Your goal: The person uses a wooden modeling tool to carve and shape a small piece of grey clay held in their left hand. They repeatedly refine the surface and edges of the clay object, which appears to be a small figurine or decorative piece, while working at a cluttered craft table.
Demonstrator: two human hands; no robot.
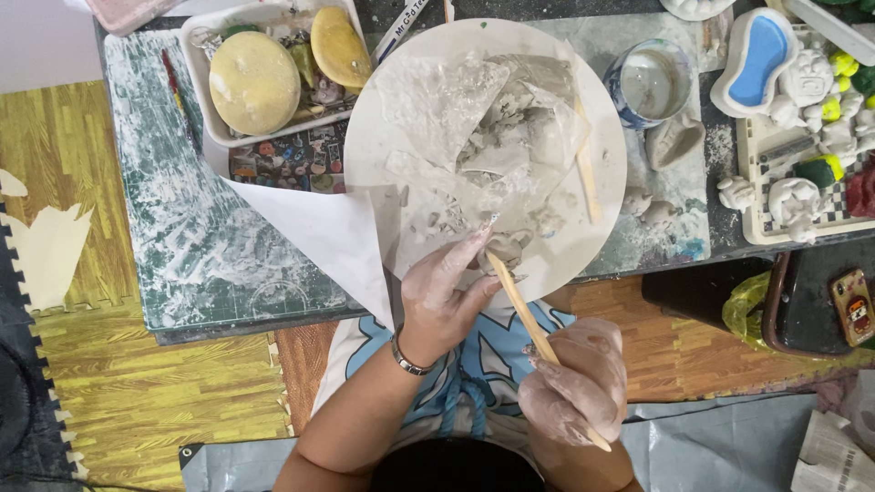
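Clay lump (504, 248) pinched in left grip (444, 293); right grip (574, 383) clamps wooden stick (538, 337).

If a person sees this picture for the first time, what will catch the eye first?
First, the two clay-smeared hands at the centre: the left hand pinches a small clay lump at the near rim of a round white board, while the right hand holds a wooden stick against it. Second, the yellow sponges in a tray at upper left.

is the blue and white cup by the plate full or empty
Not empty: the cup stands upright with cloudy grey liquid near its rim.
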